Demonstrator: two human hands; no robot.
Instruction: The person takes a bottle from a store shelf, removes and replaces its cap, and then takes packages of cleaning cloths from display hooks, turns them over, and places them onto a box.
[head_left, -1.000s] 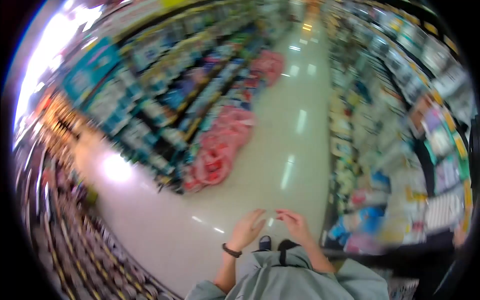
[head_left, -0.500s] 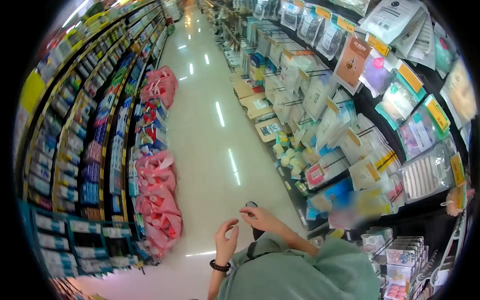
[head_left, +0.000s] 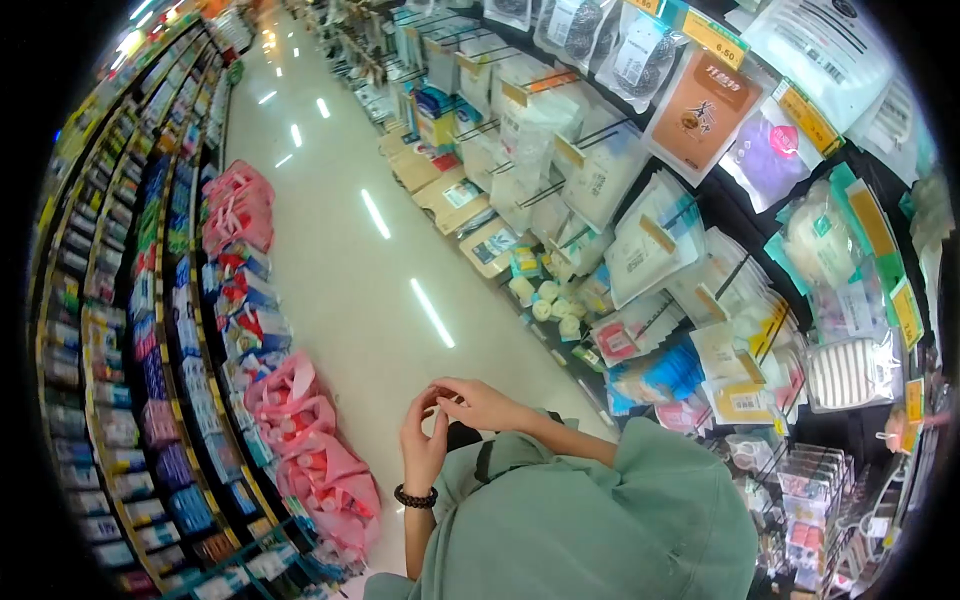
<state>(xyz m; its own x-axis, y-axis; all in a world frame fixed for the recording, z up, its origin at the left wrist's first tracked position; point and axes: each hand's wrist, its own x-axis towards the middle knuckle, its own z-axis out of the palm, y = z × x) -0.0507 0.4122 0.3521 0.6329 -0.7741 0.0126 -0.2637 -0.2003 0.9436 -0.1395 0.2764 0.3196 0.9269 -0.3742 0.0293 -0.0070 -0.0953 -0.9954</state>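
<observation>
My left hand is raised in front of my body, with a dark bead bracelet on its wrist. Its fingers curve upward, and a gap shows between them and the thumb. From the right, my right hand reaches across, its loosely bent fingers meeting the left fingertips. I see no object in either hand. Both are over the aisle floor, just beyond my green shirt, and away from the goods on both sides.
On the right, a rack carries hanging packets, including an orange-brown packet, a purple bath puff and a striped pack. Pink bags line the left shelf's foot. The shiny aisle floor runs between the shelves.
My hands have come together, so their fingertips now meet where a gap was before. The view has turned rightward, bringing the right-hand rack closer and shifting the aisle left.
</observation>
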